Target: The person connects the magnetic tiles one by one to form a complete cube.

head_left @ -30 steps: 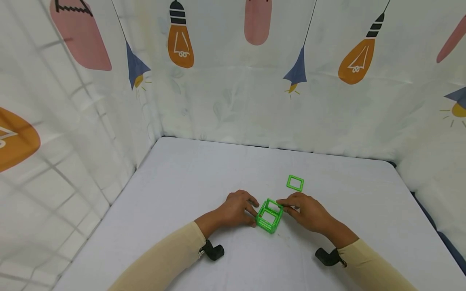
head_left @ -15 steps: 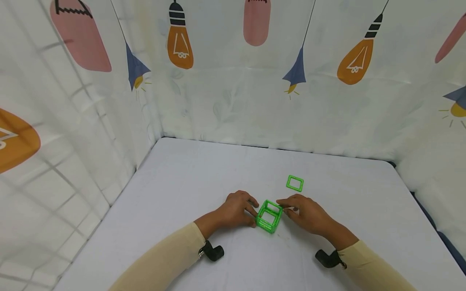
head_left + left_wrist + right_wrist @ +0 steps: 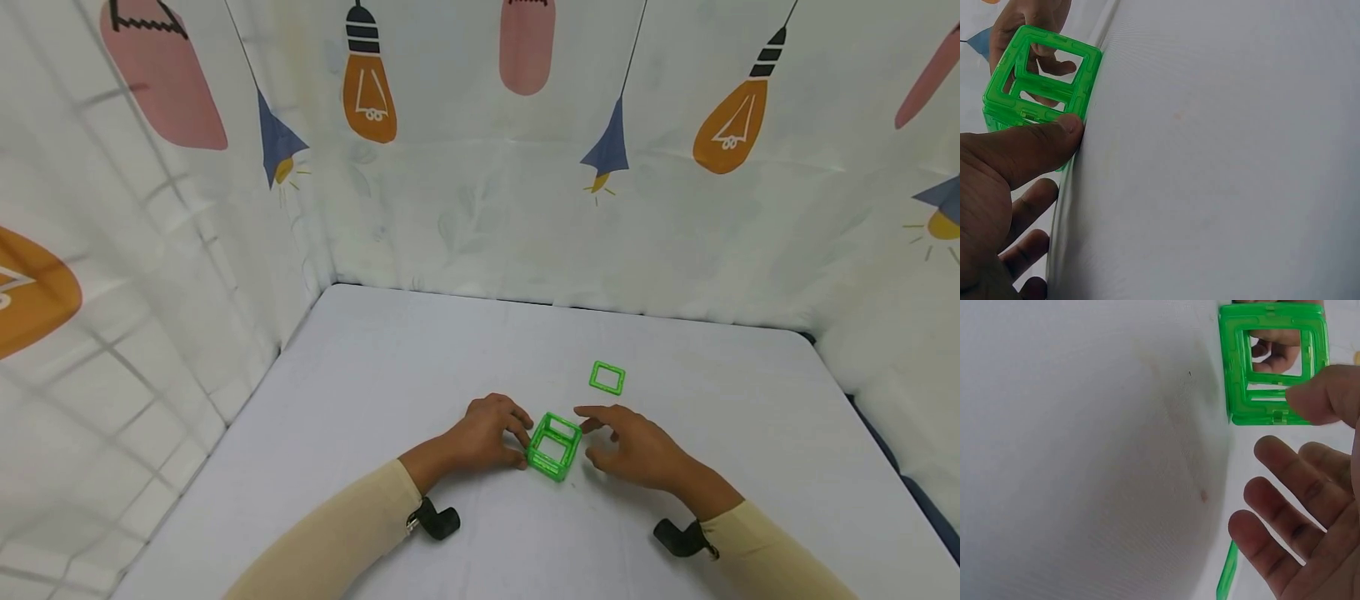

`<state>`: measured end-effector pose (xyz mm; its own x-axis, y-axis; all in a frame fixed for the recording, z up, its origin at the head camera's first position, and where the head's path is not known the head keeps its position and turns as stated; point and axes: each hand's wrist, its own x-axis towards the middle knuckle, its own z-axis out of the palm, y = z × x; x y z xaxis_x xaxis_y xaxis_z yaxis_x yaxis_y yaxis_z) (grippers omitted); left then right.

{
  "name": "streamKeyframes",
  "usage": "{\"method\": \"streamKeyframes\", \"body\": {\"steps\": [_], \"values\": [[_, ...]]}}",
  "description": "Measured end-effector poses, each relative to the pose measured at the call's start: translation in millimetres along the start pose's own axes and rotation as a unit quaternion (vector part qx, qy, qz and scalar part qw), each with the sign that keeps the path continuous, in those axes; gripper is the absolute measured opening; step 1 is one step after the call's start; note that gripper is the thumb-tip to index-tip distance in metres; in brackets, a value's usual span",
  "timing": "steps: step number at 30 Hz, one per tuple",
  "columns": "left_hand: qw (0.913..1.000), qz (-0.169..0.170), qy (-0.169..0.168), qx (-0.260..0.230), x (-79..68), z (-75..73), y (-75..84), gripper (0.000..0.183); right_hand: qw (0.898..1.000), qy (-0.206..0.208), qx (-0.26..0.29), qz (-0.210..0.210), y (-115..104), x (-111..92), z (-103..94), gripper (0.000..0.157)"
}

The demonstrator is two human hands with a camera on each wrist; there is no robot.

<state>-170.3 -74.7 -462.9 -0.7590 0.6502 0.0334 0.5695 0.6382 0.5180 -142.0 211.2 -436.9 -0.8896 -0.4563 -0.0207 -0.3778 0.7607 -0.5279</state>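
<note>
An open-framed cube of green magnetic tiles point(image 3: 553, 447) sits on the white-covered table between both hands. My left hand point(image 3: 491, 432) is at its left side, with fingertips against or very near the frame. In the left wrist view the thumb point(image 3: 1041, 147) overlaps the cube's near edge, and the other fingers are extended loosely below. My right hand point(image 3: 637, 450) is just right of the cube, thumb and fingers spread, with nothing between them. In the right wrist view its thumb point(image 3: 1322, 397) overlaps a corner of the cube; contact there I cannot tell.
A loose green square tile point(image 3: 607, 377) lies flat beyond the right hand. Printed curtains point(image 3: 480, 208) hang behind the table point(image 3: 420, 350) and along its sides. A dark camera mount sits on each wrist.
My right hand's thumb and fingers have parted from the cube's right side and drawn slightly right. The cube and the left hand stay nearly in place.
</note>
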Motion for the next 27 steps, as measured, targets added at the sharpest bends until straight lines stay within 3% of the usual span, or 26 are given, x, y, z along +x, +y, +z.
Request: {"method": "streamKeyframes", "body": {"steps": [7,13,27], "values": [[1.0000,-0.003,0.005,0.000,-0.3,2.5,3.3,0.015,0.999,-0.034,0.001,0.012,-2.6,-1.5,2.3,0.076],[0.9999,-0.009,0.004,-0.003,-0.1,4.3,8.0,0.015,0.999,-0.031,-0.014,0.014,-4.4,-2.3,6.1,0.096],[0.9996,-0.021,0.001,0.021,0.5,4.8,15.9,0.014,1.000,-0.013,-0.023,0.001,-4.4,-2.5,7.7,0.091]]}}
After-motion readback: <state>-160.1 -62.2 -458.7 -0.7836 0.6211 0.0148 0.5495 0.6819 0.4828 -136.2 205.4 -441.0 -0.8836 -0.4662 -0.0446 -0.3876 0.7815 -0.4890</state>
